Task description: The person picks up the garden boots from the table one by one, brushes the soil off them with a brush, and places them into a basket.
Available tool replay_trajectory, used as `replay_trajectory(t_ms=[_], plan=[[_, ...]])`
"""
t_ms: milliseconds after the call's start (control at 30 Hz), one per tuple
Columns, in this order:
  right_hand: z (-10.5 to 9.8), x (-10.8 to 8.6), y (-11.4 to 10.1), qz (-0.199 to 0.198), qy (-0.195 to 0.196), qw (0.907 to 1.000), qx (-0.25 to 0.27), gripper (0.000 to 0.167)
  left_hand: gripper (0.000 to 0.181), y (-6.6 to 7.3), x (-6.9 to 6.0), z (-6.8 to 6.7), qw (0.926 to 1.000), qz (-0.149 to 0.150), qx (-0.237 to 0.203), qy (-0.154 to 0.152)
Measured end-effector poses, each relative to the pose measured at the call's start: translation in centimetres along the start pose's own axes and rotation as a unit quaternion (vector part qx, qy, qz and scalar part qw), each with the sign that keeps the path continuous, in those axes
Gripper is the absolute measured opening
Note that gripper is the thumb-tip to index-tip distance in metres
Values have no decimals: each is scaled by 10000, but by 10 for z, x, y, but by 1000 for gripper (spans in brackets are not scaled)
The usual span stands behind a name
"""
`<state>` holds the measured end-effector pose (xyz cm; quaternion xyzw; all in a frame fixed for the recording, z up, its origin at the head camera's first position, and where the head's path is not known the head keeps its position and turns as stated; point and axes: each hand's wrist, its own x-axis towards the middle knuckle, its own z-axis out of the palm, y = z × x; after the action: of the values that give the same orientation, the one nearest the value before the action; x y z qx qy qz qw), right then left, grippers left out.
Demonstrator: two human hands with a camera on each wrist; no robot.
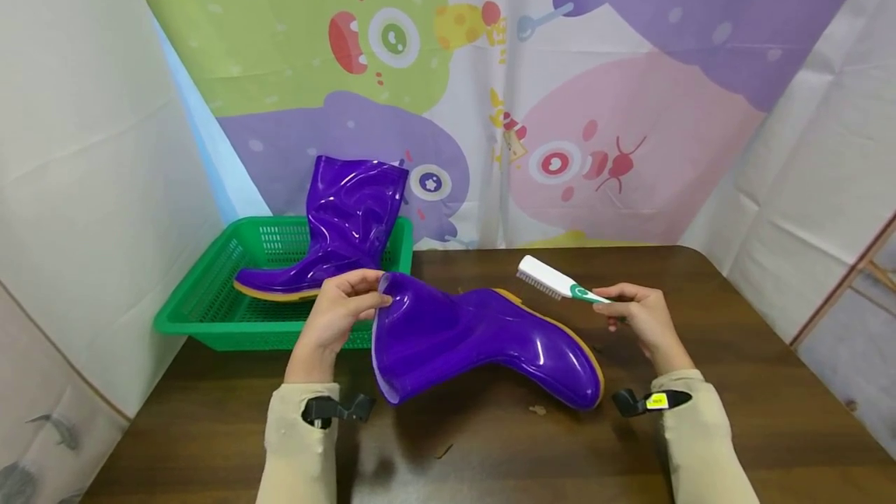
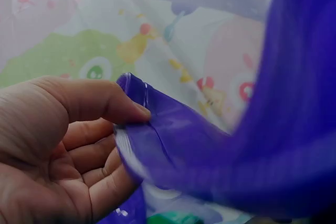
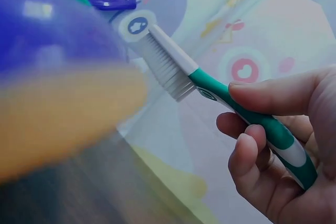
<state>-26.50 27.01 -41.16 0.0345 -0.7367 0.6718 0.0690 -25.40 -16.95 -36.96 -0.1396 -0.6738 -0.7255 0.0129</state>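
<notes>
A shiny purple boot [image 1: 483, 333] with a yellow sole lies on its side in the air above the brown table, toe to the right. My left hand [image 1: 338, 321] pinches the rim of its shaft between thumb and fingers; the left wrist view shows the thumb on the purple rim [image 2: 173, 124]. In my right hand [image 1: 640, 321] is a white and green brush [image 1: 549, 278], gripped by its handle. Its bristles face down and left, apart from the boot. The right wrist view shows the green handle [image 3: 273, 129] across the curled fingers.
A green basket [image 1: 182, 317] stands at the back left of the table [image 1: 728, 411], with a second purple boot [image 1: 353, 216] upright in it. Small bits of debris [image 1: 537, 410] lie on the tabletop. A patterned curtain [image 1: 483, 123] hangs behind the table.
</notes>
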Motion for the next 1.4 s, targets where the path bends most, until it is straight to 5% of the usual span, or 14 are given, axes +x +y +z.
replay_trajectory(t_ms=[233,533,967,1167,1400], plan=[[-3,-2,-5,-87,-7,9994,342,16,28,19,15,22,9973,-260,-687,64],[-9,-6,-10,-383,121,9962,774,23,28,39,40,67,9809,-721,-1765,389],[-19,-4,-12,-496,386,9898,1276,24,27,74,67,120,9630,-600,-2606,321],[-23,-5,-13,-485,518,9883,1347,22,24,100,76,137,9625,-389,-2683,-129],[-25,-4,-13,-422,503,9882,1385,26,32,121,82,149,9763,-243,-2102,-458]])
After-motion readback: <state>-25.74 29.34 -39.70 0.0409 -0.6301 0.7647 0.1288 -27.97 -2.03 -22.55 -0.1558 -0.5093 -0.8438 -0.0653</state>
